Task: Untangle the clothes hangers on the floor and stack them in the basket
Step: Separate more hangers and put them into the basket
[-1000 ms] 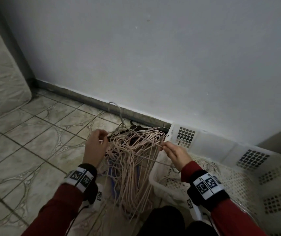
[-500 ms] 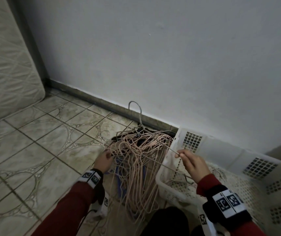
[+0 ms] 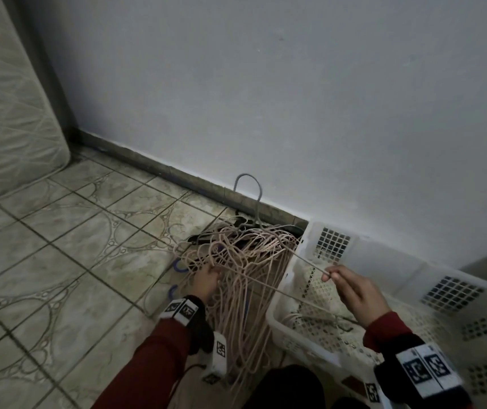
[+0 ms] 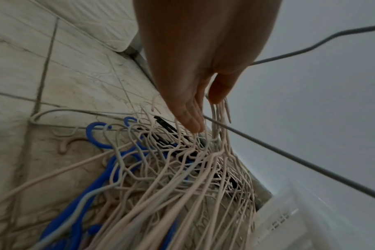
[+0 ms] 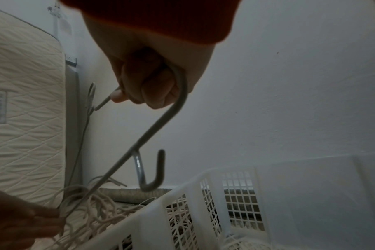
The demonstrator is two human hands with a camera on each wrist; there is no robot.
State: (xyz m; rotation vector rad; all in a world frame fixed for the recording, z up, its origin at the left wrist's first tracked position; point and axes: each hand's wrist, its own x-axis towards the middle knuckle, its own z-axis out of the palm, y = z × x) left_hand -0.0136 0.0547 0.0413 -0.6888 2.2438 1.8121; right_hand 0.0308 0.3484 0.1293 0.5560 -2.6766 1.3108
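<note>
"Where are the hangers?"

"Most are pink hangers (image 3: 245, 278) in a knotty pile on the floor (image 3: 59, 246), right beside the basket (image 3: 383, 255). The left hand (image 3: 205, 280) pinches a bunch of their hooks. The right hand (image 3: 354, 293) is curled round a grey hanger (image 5: 154, 128), over the basket."

"Is it heavy?"

"I think it's light, thin and stiff. Its hook could snag, so hold a corner."

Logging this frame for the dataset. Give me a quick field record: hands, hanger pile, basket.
left hand: pinches hooks of the beige hangers
right hand: fingers curled round a grey wire hanger, held over the white basket
pile: beige hangers tangled with blue hangers on the tiled floor, beside the basket
in basket: loose hangers
</note>
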